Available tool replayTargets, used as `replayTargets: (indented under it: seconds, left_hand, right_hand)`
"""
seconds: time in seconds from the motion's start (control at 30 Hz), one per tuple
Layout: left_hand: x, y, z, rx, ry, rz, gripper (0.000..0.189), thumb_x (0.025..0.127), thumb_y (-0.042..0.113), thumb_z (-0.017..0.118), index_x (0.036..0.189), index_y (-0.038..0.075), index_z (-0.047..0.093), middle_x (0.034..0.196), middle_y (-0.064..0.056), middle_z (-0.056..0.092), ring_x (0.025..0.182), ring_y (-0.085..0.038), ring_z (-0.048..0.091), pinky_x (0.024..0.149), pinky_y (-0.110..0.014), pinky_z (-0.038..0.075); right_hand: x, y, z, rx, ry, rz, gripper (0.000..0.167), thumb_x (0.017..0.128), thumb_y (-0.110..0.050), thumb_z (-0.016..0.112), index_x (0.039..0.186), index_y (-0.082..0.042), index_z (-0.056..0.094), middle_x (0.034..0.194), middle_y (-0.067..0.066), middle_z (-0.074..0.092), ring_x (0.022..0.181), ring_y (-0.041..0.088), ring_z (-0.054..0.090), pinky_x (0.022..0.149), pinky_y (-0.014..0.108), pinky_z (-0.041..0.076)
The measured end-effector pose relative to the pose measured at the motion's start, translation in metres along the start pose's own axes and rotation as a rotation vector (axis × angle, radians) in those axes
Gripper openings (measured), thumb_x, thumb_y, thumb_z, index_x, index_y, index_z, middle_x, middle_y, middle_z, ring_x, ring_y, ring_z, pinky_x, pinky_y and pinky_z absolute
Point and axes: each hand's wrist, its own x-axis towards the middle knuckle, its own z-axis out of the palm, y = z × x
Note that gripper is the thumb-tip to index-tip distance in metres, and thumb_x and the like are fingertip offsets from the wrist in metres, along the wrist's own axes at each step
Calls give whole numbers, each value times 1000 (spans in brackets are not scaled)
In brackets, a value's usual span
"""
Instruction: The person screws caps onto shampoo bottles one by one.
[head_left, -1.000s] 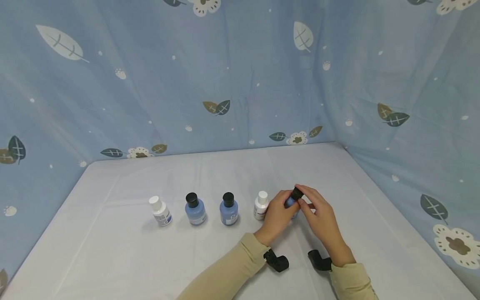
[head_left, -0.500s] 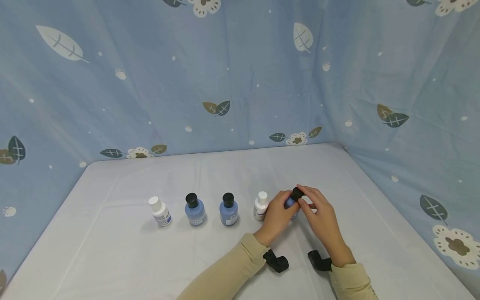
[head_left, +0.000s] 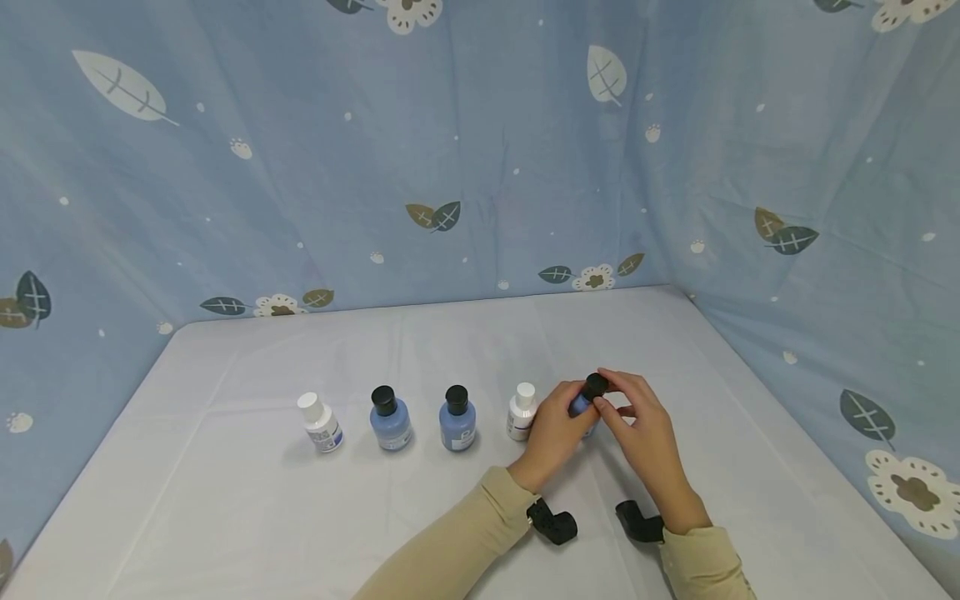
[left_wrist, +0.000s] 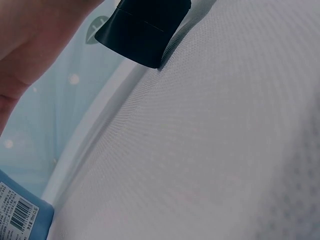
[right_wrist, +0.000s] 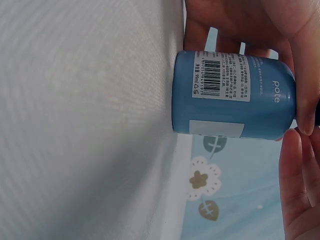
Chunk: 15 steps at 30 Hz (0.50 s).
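Observation:
At the right end of a row of bottles, my left hand (head_left: 553,433) grips a blue bottle (right_wrist: 270,112) with a printed label and barcode. Its base rests on the white cloth in the right wrist view. My right hand (head_left: 641,433) pinches the bottle's black cap (head_left: 596,383) between thumb and fingers. The hands hide most of this bottle in the head view. Just left of my left hand stands a white bottle (head_left: 521,421) with a white cap. In the left wrist view only a lower corner of the blue bottle (left_wrist: 43,220) shows.
Farther left stand two blue bottles with black caps, one nearer (head_left: 457,427) and one beyond (head_left: 392,427), then another white bottle (head_left: 324,429). Black devices are worn at the left wrist (head_left: 553,525) and right wrist (head_left: 637,523). Patterned blue fabric (head_left: 480,150) hangs behind the white-covered table (head_left: 225,500).
The right fingertips and the black cap have shifted slightly to the right. My left hand stays in place on the bottle, and the other bottles have not moved.

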Motion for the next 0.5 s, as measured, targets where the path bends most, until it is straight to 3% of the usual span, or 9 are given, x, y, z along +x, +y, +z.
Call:
replayTargets:
  seconds: [0.5]
  left_hand:
    - [0,-3,1,6,5,2,24,86,30,58,108,20,60,102,10,55,93,-3,51,77,-22,43]
  right_hand:
    - [-1,-1,-1,5,-31,-27,44,87,-14,59,129,-17,48,127,-1,47,110,14,47,71,28,49]
